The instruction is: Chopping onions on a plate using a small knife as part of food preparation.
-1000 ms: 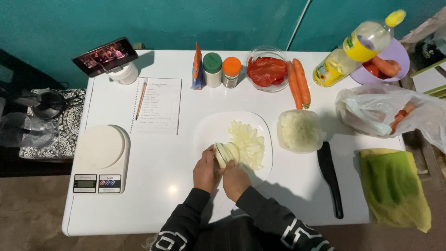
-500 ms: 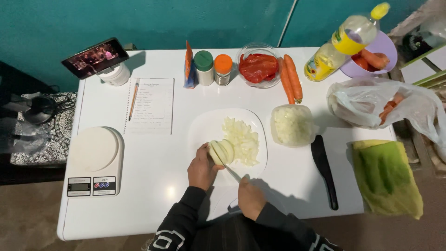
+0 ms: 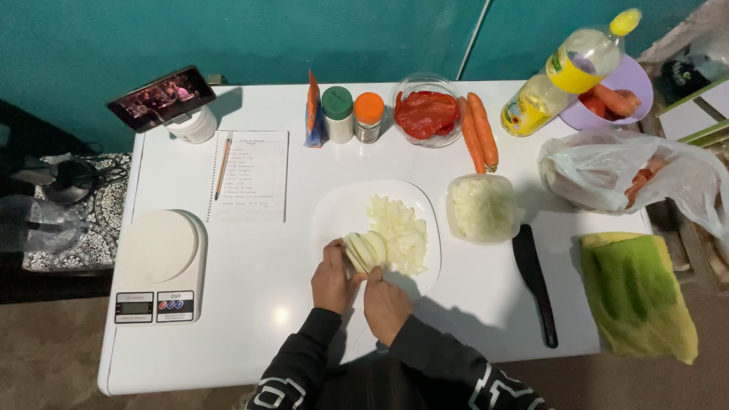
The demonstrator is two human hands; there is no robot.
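Swinging back up from 5 o'clock to meet the onion half point(image 3: 364, 250) since half a sec ago: right hand point(image 3: 386, 302), closed, contents hard to tell | left hand point(image 3: 332, 277) gripping onion on white plate point(image 3: 342, 209) | onion sitting at 11 o'clock of right hand.

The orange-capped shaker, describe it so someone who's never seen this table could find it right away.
Start at the white table and look along its far edge, near the middle. Between the glass bowl of red pieces and a green-capped shaker stands the orange-capped shaker. Its orange lid sets it apart from its green-lidded twin.
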